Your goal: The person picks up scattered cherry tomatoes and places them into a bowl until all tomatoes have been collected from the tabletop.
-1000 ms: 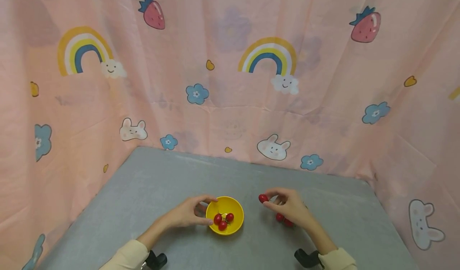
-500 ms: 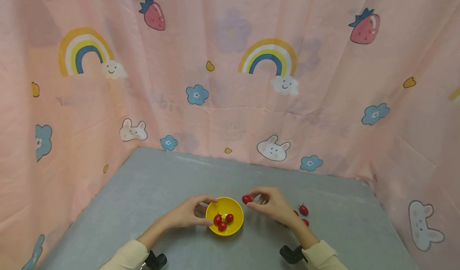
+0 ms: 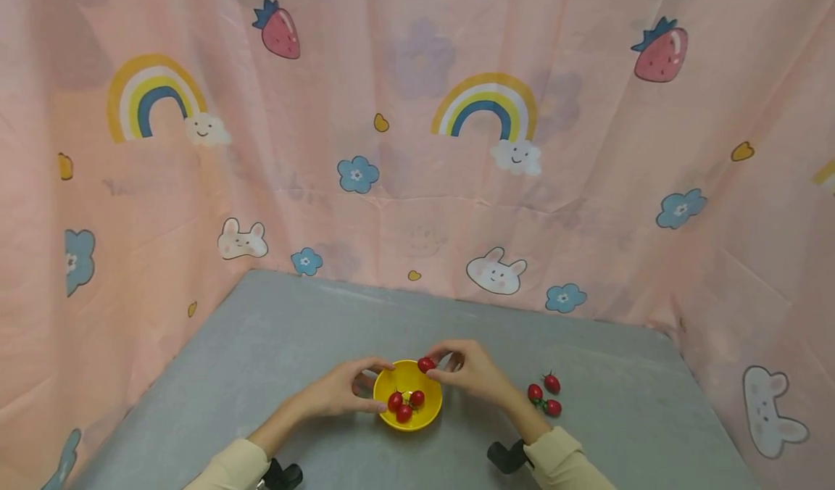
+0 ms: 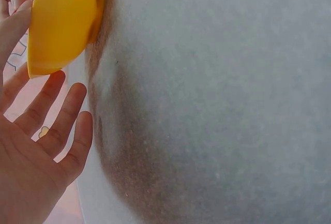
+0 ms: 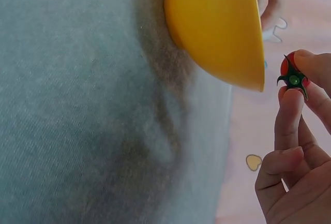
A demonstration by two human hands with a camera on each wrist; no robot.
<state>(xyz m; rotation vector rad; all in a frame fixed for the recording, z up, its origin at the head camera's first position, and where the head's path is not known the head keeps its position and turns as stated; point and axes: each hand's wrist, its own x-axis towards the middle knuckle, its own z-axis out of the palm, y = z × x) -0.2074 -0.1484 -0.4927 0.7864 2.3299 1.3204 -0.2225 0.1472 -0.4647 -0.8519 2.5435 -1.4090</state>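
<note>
A yellow bowl [image 3: 431,408] stands on the table with several red cherry tomatoes [image 3: 404,413] inside it. My left hand [image 3: 342,387] holds the bowl at its left side, thumb at the near rim and index finger at the far rim. In the left wrist view the other fingers spread beside the bowl's wall. Between thumb and fingertips my right hand [image 3: 471,369] pinches another cherry tomato [image 5: 292,74], its green calyx showing in the right wrist view. In the head view this tomato overlaps the bowl's far right rim; the right wrist view shows it just above rim height.
To the right, several loose cherry tomatoes [image 3: 551,383] lie together on the grey table [image 3: 313,309]. A pink printed curtain [image 3: 417,207] hangs behind and along both sides of the table. Black wrist mounts sit below both hands.
My right hand has carried its cherry tomato leftward from beside the loose ones to the bowl's rim, uncovering the loose tomatoes. The left hand and bowl have stayed in place.
</note>
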